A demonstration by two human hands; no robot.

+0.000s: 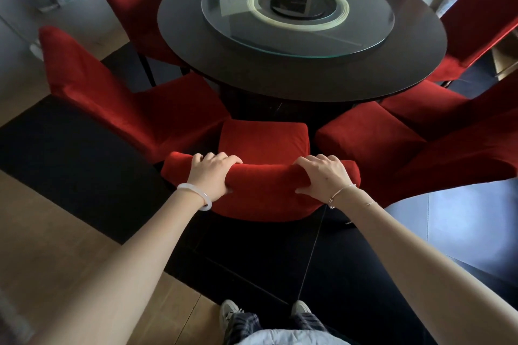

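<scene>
Hands grip the top of the near red chair: left hand and right hand curl over its backrest. Its seat points at the round dark table, wedged between neighbouring red chairs left and right; a glass turntable lies far.

Chair lower centre: red velvety cloth cover, matt. Table: dark glossy top. Turntable upper centre: clear glass, reflective. Floor lower left: wood-look, smooth.
</scene>
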